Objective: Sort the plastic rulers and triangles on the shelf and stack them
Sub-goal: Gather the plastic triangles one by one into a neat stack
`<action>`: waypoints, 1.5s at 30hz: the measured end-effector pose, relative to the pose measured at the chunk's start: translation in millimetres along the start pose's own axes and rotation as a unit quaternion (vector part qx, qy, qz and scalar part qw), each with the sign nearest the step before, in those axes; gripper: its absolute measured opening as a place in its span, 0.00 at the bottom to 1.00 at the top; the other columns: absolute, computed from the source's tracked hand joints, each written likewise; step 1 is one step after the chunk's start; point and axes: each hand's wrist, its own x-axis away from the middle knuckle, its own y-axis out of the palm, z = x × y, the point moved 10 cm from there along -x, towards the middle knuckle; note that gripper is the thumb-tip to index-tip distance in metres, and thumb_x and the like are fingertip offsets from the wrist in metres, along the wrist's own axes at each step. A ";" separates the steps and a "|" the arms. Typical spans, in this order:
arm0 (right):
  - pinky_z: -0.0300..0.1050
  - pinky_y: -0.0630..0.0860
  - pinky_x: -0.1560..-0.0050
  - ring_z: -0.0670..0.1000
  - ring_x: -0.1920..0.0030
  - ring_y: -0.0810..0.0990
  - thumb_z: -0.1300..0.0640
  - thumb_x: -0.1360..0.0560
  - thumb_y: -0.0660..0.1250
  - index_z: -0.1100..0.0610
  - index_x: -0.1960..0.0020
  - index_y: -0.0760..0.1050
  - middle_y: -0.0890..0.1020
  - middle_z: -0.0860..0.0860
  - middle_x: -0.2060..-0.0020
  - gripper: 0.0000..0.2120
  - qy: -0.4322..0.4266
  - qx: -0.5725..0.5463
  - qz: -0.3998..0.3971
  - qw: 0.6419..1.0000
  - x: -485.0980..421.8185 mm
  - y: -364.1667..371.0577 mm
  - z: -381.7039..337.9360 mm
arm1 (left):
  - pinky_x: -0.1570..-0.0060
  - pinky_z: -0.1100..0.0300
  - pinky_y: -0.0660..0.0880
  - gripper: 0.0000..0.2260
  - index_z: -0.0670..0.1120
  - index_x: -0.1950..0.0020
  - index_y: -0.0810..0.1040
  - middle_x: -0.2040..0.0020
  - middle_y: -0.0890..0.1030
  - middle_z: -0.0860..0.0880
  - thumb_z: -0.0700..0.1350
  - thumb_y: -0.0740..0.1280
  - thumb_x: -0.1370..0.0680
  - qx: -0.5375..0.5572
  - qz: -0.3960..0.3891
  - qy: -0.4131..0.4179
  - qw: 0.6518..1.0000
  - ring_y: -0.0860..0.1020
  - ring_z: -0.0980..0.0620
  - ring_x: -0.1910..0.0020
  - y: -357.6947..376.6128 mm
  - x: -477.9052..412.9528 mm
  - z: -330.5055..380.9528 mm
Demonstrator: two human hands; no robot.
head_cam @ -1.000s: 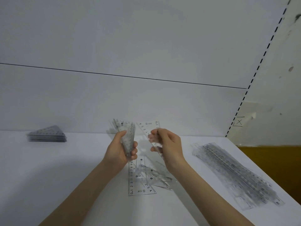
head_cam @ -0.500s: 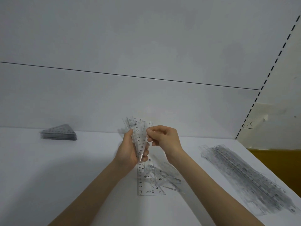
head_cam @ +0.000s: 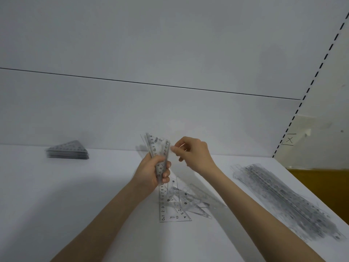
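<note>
Several clear plastic triangles (head_cam: 158, 154) stand gathered in your left hand (head_cam: 151, 173), fist clenched around their lower half, probably so edges square up before stacking. Long axis near upright, narrow tips down toward the white shelf (head_cam: 79, 195), tilted slightly left. Your right hand (head_cam: 192, 154) pinches at the bundle's top corner; contact is hard to confirm. Loose clear triangles (head_cam: 181, 203) lie just below. Stacked triangles (head_cam: 68, 151) far left, ruler pile (head_cam: 287, 201) right, well apart.

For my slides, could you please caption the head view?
Left hand grips clear triangles; right hand hovers beside.
</note>
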 end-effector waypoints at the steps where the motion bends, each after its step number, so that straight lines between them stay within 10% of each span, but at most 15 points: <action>1: 0.34 0.72 0.69 0.44 0.69 0.80 0.52 0.26 0.71 0.57 0.56 0.80 0.83 0.50 0.66 0.07 -0.004 -0.005 -0.004 1.000 2.3 -6.3 3.0 | 0.79 0.66 0.63 0.04 0.44 0.51 0.66 0.69 0.72 0.44 0.35 0.54 0.21 0.004 0.006 0.002 1.000 0.66 0.52 0.80 -0.9 0.3 1.8; 5: 0.32 0.72 0.60 0.38 0.63 0.79 0.49 0.30 0.74 0.52 0.55 0.83 0.83 0.44 0.63 0.08 -0.029 0.123 -0.137 0.983 29.0 -8.1 21.6 | 0.79 0.66 0.62 0.06 0.45 0.56 0.63 0.68 0.71 0.44 0.35 0.54 0.22 0.015 0.028 0.009 0.999 0.65 0.52 0.80 -9.3 -1.7 6.8; 10: 0.42 0.73 0.46 0.40 0.43 0.73 0.31 0.43 0.73 0.40 0.40 0.77 0.79 0.38 0.45 0.33 -0.049 0.255 -0.261 0.930 78.7 9.1 44.1 | 0.79 0.66 0.62 0.08 0.45 0.58 0.62 0.69 0.71 0.44 0.34 0.54 0.22 0.025 0.039 0.011 0.999 0.65 0.52 0.79 -12.9 -3.4 7.2; 22: 0.40 0.76 0.71 0.45 0.66 0.79 0.45 0.25 0.62 0.47 0.57 0.82 0.84 0.42 0.63 0.12 -0.270 0.272 -0.031 0.923 101.8 -22.5 0.7 | 0.79 0.66 0.61 0.08 0.46 0.58 0.62 0.68 0.71 0.44 0.35 0.54 0.22 0.019 0.038 0.009 0.999 0.65 0.52 0.80 -13.0 -4.1 3.3; 26: 0.39 0.74 0.70 0.44 0.73 0.79 0.52 0.21 0.62 0.52 0.56 0.79 0.82 0.44 0.67 0.09 -0.209 0.156 0.085 0.961 85.2 -67.4 -11.0 | 0.78 0.65 0.62 0.07 0.46 0.58 0.62 0.69 0.72 0.44 0.36 0.55 0.22 0.018 0.020 0.011 1.000 0.65 0.51 0.78 -11.9 -4.4 4.1; 31: 0.38 0.70 0.72 0.50 0.72 0.76 0.66 0.24 0.67 0.61 0.56 0.82 0.82 0.55 0.68 0.06 -0.062 -0.131 -0.006 0.989 55.6 -79.7 -8.2 | 0.78 0.64 0.64 0.06 0.47 0.50 0.63 0.68 0.72 0.45 0.42 0.58 0.24 0.021 -0.036 -0.006 0.999 0.66 0.51 0.78 -2.0 -3.9 0.4; 40: 0.41 0.76 0.65 0.53 0.68 0.77 0.67 0.27 0.70 0.64 0.54 0.81 0.83 0.63 0.63 0.03 -0.010 -0.147 -0.047 0.988 4.2 -38.3 -28.4 | 0.75 0.62 0.61 0.17 0.44 0.52 0.77 0.68 0.72 0.43 0.56 0.57 0.27 0.007 -0.130 -0.049 0.990 0.66 0.50 0.78 28.7 10.5 -8.0; 45: 0.31 0.70 0.71 0.41 0.76 0.75 0.65 0.27 0.71 0.63 0.55 0.81 0.80 0.53 0.70 0.02 -0.049 -0.039 -0.032 0.997 -7.1 -27.6 -39.3 | 0.77 0.63 0.64 0.14 0.43 0.46 0.70 0.67 0.73 0.43 0.46 0.65 0.29 -0.008 -0.143 -0.030 0.989 0.67 0.51 0.77 27.0 10.0 -6.3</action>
